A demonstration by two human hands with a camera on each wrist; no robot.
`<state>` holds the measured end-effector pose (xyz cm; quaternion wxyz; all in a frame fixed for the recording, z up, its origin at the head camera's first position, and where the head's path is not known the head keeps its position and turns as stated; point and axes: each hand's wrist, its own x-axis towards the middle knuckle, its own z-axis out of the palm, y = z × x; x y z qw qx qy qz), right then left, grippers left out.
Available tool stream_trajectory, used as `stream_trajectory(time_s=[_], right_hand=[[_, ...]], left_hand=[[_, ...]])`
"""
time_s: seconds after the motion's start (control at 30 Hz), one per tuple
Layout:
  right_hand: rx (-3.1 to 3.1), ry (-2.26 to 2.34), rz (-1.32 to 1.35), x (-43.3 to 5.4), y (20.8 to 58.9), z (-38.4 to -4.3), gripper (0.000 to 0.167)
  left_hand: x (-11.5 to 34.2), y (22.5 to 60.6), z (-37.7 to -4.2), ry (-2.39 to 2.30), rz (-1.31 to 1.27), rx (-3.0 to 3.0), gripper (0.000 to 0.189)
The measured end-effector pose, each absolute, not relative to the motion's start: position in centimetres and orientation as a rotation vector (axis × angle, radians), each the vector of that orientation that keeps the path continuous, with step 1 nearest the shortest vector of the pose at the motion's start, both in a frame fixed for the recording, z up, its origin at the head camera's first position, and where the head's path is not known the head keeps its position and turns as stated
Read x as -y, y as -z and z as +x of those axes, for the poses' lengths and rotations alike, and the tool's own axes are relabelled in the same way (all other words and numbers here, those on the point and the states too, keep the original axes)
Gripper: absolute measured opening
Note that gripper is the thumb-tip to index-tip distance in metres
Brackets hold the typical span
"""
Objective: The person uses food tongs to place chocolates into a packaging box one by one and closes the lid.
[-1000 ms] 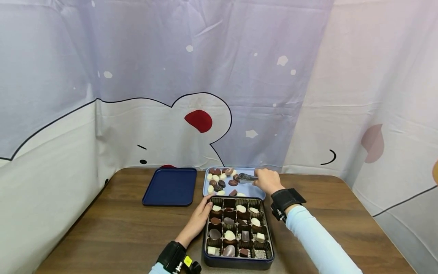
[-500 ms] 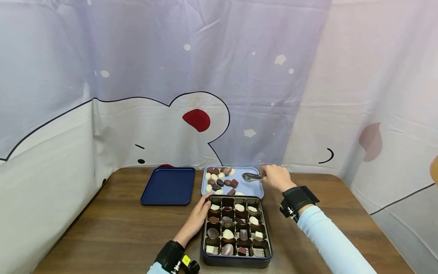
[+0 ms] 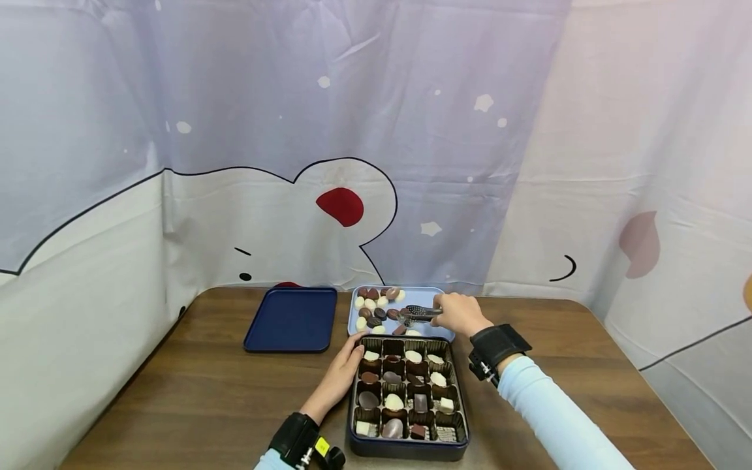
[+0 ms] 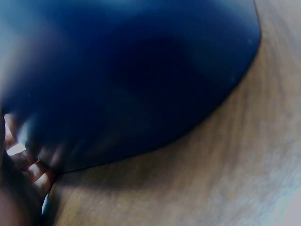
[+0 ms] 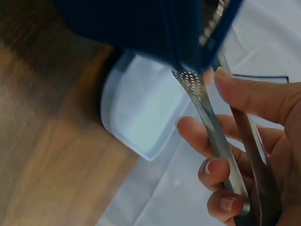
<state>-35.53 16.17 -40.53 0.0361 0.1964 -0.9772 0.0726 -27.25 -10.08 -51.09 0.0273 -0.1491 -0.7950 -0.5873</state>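
My right hand (image 3: pixel 463 313) grips metal tongs (image 3: pixel 424 312) with perforated ends, over the light blue tray (image 3: pixel 433 326). The tips are at a brown chocolate (image 3: pixel 404 312) on the tray; whether they touch it is unclear. In the right wrist view, the thumb and fingers hold the tong arms (image 5: pixel 217 136), which stand slightly apart. My left hand (image 3: pixel 339 378) rests against the left wall of the dark blue tin (image 3: pixel 411 450), near its far corner. The tin's divided insert holds white, brown and dark chocolates. The tin's wall (image 4: pixel 155 84) fills much of the left wrist view.
White and brown chocolates (image 3: pixel 370 304) lie grouped on the left part of the light blue tray, directly behind the tin. A dark blue lid-like tray (image 3: pixel 290 321) lies to the left on the wooden table (image 3: pixel 188 391). A printed curtain (image 3: pixel 264 215) hangs behind.
My right hand first drew the tongs back to the right, off the brown chocolate, then brought them left again to it. The left hand stays against the tin.
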Motion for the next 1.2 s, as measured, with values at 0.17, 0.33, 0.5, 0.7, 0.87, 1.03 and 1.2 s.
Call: stream_trajectory(time_s=[0.17,0.33,0.5,0.7,0.87,1.03,1.2], right_hand=[[2.961,-0.175,0.624,-16.2,40.9,-35.2,0.024],[2.943,-0.192,0.629,-16.9,40.0,-34.7,0.021],[2.918,-0.19,0.67,-17.8,38.6,-33.8,0.018],[2.876,-0.193,0.767,-18.8,36.6,-31.6,0.017],[2.845,-0.187,0.856,-19.5,35.0,-28.7,0.016],[2.807,-0.132,0.918,-20.1,33.9,-25.4,0.017],[2.77,-0.067,0.979,-20.9,33.0,-22.4,0.023]], left_hand=[[9.9,51.2,-27.3,1.866,-0.501,2.429,0.045],[9.8,50.8,-27.1,1.862,-0.497,2.431,0.044],[9.7,49.1,-26.1,1.873,-0.487,2.437,0.041],[9.7,49.5,-26.1,1.867,-0.444,2.454,0.042],[10.0,51.0,-27.0,1.819,-0.457,2.467,0.044],[10.2,51.2,-27.2,1.836,-0.48,2.444,0.044],[10.2,51.2,-27.3,1.83,-0.48,2.451,0.044]])
